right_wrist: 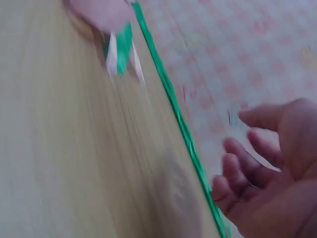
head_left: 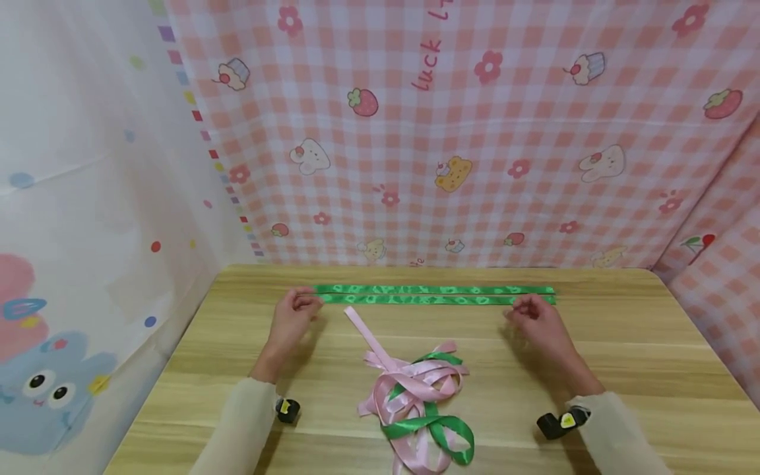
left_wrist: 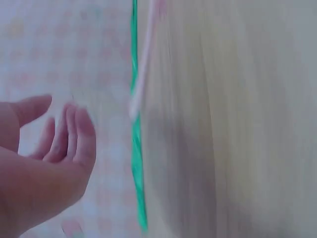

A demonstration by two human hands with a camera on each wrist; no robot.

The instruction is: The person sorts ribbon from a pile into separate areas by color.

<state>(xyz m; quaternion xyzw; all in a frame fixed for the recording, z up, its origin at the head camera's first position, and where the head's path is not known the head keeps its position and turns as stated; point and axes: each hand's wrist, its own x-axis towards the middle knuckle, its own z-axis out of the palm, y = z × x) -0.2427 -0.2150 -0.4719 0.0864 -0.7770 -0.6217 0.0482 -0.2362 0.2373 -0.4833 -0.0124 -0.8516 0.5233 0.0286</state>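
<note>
Two green satin ribbons (head_left: 415,290) lie straight and side by side along the back of the wooden table. My left hand (head_left: 295,312) is over their left end, and in the left wrist view the loosely bent fingers (left_wrist: 85,126) and thumb stand apart with nothing between them. Close to the right end is my right hand (head_left: 537,321); its fingers (right_wrist: 237,168) are relaxed and empty in the right wrist view. Between the forearms sits a loose tangle of pink ribbon (head_left: 415,382) and green ribbon (head_left: 410,427), one pink end pointing toward the green strips.
The wooden table (head_left: 623,343) ends at a pink checked cloth (head_left: 404,132) hanging behind it. A white printed cloth (head_left: 119,218) hangs on the left. Black wrist cameras (head_left: 555,425) sit at both cuffs, low over the tabletop.
</note>
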